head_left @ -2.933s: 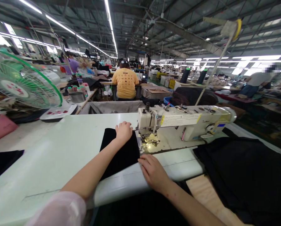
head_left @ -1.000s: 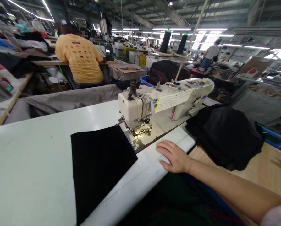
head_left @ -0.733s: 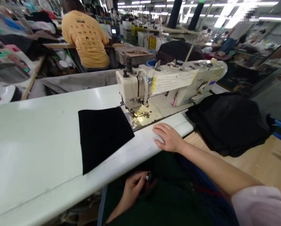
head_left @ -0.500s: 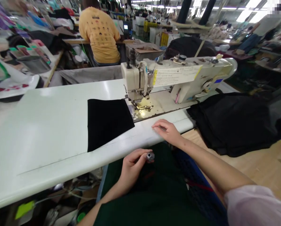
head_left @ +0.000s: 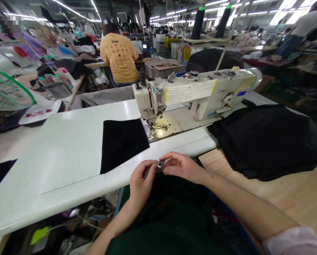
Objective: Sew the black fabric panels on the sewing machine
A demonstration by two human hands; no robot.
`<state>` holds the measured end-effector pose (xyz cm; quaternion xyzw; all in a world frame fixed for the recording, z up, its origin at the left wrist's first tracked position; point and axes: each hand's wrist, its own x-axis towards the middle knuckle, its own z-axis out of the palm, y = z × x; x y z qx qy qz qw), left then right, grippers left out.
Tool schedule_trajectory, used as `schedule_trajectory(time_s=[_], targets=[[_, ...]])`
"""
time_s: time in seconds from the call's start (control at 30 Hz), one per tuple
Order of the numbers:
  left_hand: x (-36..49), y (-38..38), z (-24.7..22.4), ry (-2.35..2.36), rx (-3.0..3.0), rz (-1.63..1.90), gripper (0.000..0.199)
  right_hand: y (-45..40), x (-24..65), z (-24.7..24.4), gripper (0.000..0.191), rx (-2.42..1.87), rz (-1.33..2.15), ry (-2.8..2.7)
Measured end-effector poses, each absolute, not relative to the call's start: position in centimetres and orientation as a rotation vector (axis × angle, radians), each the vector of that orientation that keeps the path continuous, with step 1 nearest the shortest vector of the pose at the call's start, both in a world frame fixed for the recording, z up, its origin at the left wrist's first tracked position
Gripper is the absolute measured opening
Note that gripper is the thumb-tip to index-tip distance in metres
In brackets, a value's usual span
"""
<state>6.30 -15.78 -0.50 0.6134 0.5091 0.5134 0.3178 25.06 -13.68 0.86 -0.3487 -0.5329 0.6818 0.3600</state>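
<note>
We had let go of the black fabric panel (head_left: 122, 143) a few seconds before, when both hands lay on it beside the needle; by this moment it sat alone on the white table (head_left: 68, 148), flat and touching the left side of the sewing machine (head_left: 190, 95). Our left hand had dropped out of sight below the table edge a second earlier and had come back up with a small metal part, while our right hand had lifted off the table front, where it had rested flat, and moved in to meet it. We judged from this that the cloth was set aside for the moment and the work had turned to the little piece itself. Now our left hand (head_left: 140, 182) and right hand (head_left: 183, 166) came together just in front of the table edge, above our dark green lap, and both pinched the small metal part (head_left: 160, 164) between thumb and fingertips, the other fingers loosely curled. The part looked like a silvery bobbin case, though it was too small to tell for sure. It hung well clear of the fabric panel and near the machine's lit needle plate. A heap of black cloth (head_left: 270, 140) lay to our right.
</note>
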Motion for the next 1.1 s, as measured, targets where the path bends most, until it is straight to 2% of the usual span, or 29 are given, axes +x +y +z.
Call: schedule_trajectory(time_s=[0.07, 0.23, 0.37, 0.63, 0.83, 0.97, 1.1], targets=[[6.6, -15.6, -0.3, 1.371, 1.665, 1.380, 0.009, -14.0, 24.4, 0.6, 0.047, -0.916, 1.674, -1.342], [7.5, -15.4, 0.5, 1.246, 1.539, 1.348, 0.011, -14.2, 24.0, 1.0, 0.024, -0.945, 1.201, -1.469], [7.9, -14.9, 1.0, 1.068, 1.249, 1.243, 0.020, -14.2, 24.6, 1.2, 0.030, -0.962, 0.990, -1.585], [7.6, -14.0, 0.9, 1.140, 1.277, 1.251, 0.034, -13.8, 24.6, 0.5, 0.037, -0.898, 1.313, -1.368], [7.0, -13.9, 2.2, 1.091, 1.241, 1.049, 0.029, -13.1, 25.8, 1.6, 0.016, -0.905, 1.390, -1.422], [6.6, -13.8, 2.5, 1.052, 1.110, 0.865, 0.027, -12.7, 26.3, 2.0, 0.019, -0.923, 1.398, -1.484], [6.5, -13.8, 2.1, 0.978, 0.973, 0.791, 0.027, -12.6, 26.7, 2.2, 0.029, -0.950, 1.565, -1.517]])
